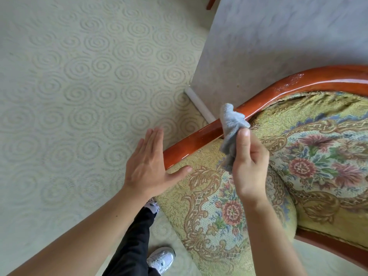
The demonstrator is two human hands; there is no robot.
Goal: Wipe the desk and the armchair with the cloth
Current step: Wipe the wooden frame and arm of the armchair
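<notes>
Nearest, a white sneaker (162, 259) and a black trouser leg (133, 242) are seen on the pale carpet (69, 86) with its raised spiral pattern. Beyond them, the left hand (148, 166) is held flat with fingers straight and together, the thumb spread onto the yellow floral upholstery (219, 216) of the armchair (298, 156), beside the near end of the glossy red-brown wooden rail (191, 140). To the right, the grey cloth (232, 130) is pinched by the right hand (249, 166), bunched and crumpled, its fabric looking soft. Its far end is draped over the rail. Farther along, whitish specks are seen on the rail's curve. Behind it, a grey wall (278, 36) and white skirting (199, 106) are seen.
</notes>
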